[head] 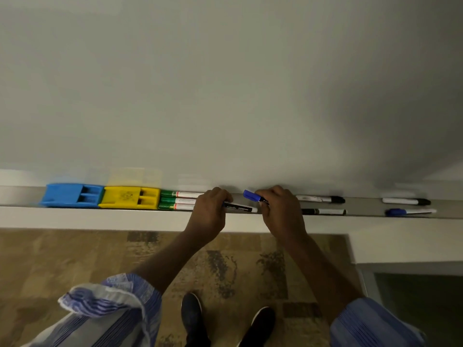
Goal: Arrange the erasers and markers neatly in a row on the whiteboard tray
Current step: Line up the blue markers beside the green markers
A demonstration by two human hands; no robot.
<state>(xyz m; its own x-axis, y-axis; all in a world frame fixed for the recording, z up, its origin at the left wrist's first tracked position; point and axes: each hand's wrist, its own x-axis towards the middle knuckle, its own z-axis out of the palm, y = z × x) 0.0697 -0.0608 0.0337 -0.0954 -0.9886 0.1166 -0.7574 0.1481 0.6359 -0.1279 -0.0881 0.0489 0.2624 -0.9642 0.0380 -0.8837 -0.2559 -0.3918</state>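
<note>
The left hand (209, 209) covers the right ends of the three green-capped white markers (178, 201) and the cap end of a dark marker with a white tip (240, 209). The right hand (278, 209) hides all but the cap of the blue-capped marker (251, 195). Labels on every marker blur beyond reading. The long grey whiteboard tray (363, 206) runs off both edges; the striped sleeves are cut off below.

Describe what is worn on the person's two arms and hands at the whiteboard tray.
Both the left hand and the right hand are bare: no gloves, rings or watch show. Each forearm is uncovered, with a loose blue-and-white striped fabric sleeve pushed up near the elbow: the left sleeve and the right sleeve.
</note>
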